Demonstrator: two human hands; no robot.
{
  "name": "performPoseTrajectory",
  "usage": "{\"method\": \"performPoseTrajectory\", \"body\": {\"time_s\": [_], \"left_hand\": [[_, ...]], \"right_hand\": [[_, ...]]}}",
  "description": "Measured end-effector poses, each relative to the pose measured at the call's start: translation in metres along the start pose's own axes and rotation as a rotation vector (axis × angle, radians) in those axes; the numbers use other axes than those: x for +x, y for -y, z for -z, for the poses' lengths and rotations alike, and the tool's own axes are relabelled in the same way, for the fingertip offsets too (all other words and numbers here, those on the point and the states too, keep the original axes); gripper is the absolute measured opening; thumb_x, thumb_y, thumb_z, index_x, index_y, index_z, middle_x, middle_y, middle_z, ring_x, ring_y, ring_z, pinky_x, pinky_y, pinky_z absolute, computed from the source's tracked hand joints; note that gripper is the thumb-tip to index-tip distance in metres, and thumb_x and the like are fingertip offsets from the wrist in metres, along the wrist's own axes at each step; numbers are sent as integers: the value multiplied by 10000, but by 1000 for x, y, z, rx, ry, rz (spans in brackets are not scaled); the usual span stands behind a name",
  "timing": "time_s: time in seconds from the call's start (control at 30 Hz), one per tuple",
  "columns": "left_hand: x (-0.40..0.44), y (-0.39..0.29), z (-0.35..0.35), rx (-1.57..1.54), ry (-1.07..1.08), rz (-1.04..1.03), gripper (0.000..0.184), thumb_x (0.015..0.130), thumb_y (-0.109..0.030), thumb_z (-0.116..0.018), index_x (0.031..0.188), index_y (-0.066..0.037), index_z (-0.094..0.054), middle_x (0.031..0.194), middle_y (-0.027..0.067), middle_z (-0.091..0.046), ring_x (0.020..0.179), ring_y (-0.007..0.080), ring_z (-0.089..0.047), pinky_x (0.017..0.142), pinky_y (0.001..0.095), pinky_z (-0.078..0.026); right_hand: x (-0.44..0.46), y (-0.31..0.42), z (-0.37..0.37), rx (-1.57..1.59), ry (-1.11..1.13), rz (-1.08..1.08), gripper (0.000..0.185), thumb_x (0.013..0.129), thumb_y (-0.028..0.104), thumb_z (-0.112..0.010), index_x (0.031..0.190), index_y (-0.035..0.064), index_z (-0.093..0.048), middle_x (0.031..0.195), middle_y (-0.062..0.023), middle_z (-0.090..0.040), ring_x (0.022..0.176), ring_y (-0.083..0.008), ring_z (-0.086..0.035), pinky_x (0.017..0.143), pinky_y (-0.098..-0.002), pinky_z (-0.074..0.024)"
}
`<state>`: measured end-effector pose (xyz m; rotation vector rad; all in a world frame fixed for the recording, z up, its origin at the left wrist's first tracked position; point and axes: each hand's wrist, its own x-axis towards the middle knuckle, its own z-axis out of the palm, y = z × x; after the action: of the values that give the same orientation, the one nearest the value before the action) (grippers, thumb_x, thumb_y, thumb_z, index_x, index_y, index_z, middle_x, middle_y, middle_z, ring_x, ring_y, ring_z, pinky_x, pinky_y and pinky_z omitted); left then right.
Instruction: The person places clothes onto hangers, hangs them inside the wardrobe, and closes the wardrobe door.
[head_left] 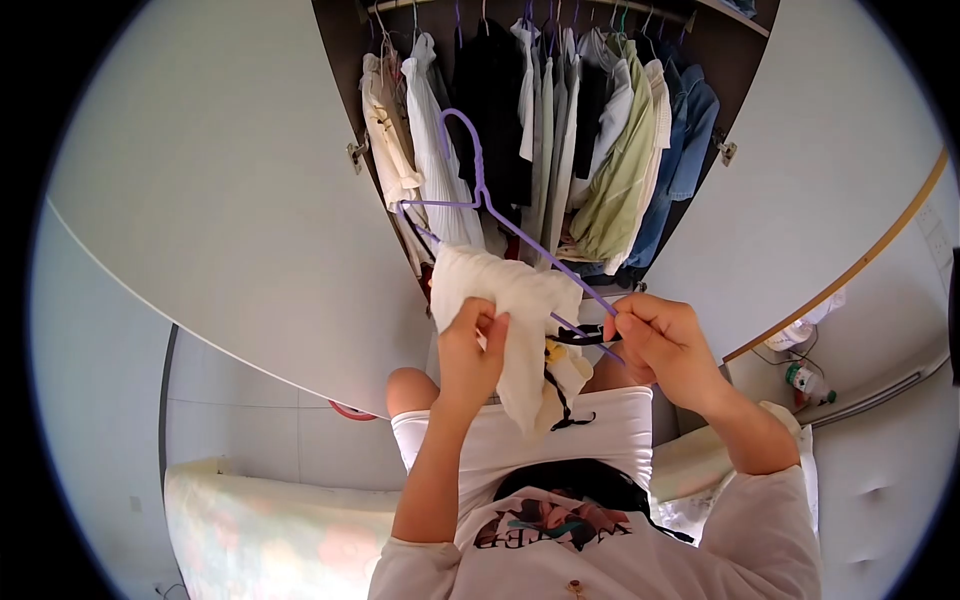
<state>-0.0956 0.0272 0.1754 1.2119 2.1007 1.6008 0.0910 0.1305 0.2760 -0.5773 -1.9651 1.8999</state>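
My left hand (472, 352) is closed on a white garment (508, 285) with thin black straps and a small yellow patch, bunched up in front of my lap. A purple hanger (480, 165) stands hook-up above the garment, and its lower bar runs behind or through the cloth. My right hand (658, 340) pinches the hanger's right corner. A black strap (580, 337) stretches from the garment to these fingers. How the strap sits on the hanger's corner is hidden by the fingers.
Ahead is an open wardrobe with a rail (530, 8) of hung clothes, including a green shirt (612, 205) and a denim jacket (685, 130). White doors (230, 180) swing out on both sides. A flower-patterned bed cover (280, 530) lies behind left; a bottle (808, 380) is at right.
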Motion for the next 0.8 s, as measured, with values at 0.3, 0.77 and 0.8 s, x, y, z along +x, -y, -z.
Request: {"method": "performPoseTrajectory", "body": {"time_s": [0.3,0.77,0.8], "left_hand": [[-5,-45,-24,33,448,-638,144,737,22,-555,861,-39,-517,906,74,-518,860,227,-499,763,327,-401],[47,18,18,102,-21,-103,165,849,-176,-531,874,-14,-521,625,109,-525,512,214,-415,509,313,-370],[51,-1,22,65,-92,-183,167,851,-164,-517,839,2,-510,607,113,-506,512,205,-393,496,305,-355]], "right_hand": [[11,-15,2,-105,-99,48,197,922,164,-422,821,14,-502,482,48,-332,403,-23,-268,377,-198,-216],[-12,-20,21,32,-43,66,225,922,169,-415,833,-23,-492,469,45,-273,390,-43,-219,377,-218,-192],[-13,-22,24,28,-41,61,221,923,177,-418,838,-10,-500,488,42,-320,403,-38,-257,385,-204,-214]]}}
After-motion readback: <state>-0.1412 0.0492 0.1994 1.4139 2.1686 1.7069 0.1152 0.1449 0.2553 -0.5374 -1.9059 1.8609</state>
